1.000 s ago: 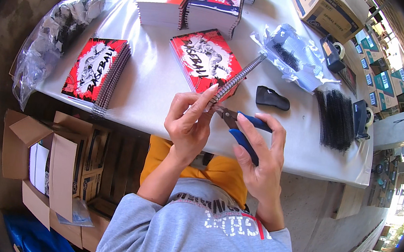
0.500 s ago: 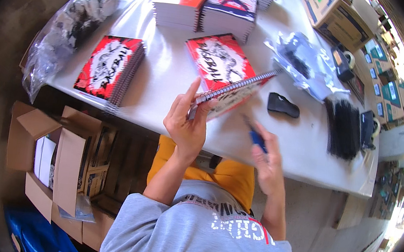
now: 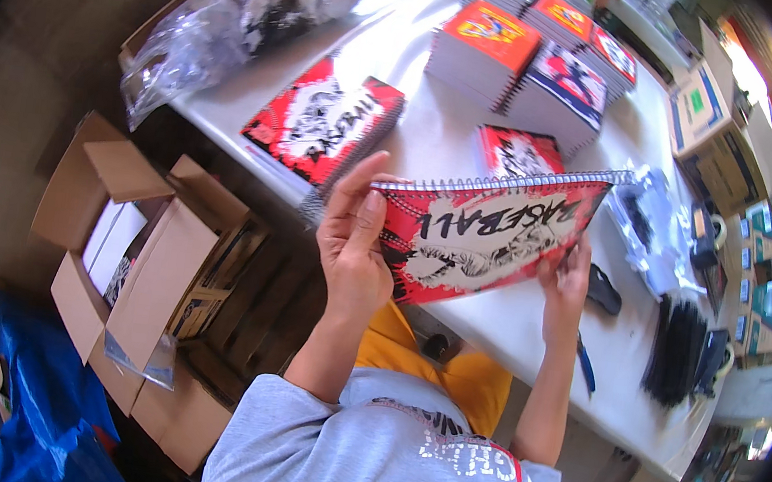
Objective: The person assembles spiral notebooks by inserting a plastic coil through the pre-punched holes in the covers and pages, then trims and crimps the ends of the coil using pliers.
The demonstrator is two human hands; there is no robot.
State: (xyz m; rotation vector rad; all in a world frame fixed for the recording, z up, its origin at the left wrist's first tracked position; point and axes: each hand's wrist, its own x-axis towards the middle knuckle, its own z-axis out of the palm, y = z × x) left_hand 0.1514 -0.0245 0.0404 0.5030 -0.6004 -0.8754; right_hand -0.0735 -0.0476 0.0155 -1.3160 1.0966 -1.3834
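Observation:
A red, white and black spiral-bound notebook [image 3: 491,239] is held up in front of me, its silver coil along the upper edge and its cover tilted toward me. My left hand [image 3: 358,238] grips its left end, thumb on the cover. The fingers of my right hand [image 3: 567,279] are closed on its lower right edge. Below the right hand a blue-handled hand tool [image 3: 586,364] lies at the table's edge; its working end is too small to name. Behind the held notebook another red notebook [image 3: 520,150] lies partly hidden, and a stack of similar notebooks [image 3: 324,120] is at the left.
Tall notebook stacks [image 3: 483,57] stand at the back of the white table [image 3: 481,323]. Crumpled clear plastic [image 3: 238,34] lies far left. At right are a black object [image 3: 602,289], a bluish plastic wrapper [image 3: 645,223] and a black bristly bundle [image 3: 675,350]. An open carton [image 3: 164,263] stands lower left.
My right hand has let go of the blue-handled tool, now on the table, and taken hold of the notebook. The notebook has turned its cover toward me. The view has shifted.

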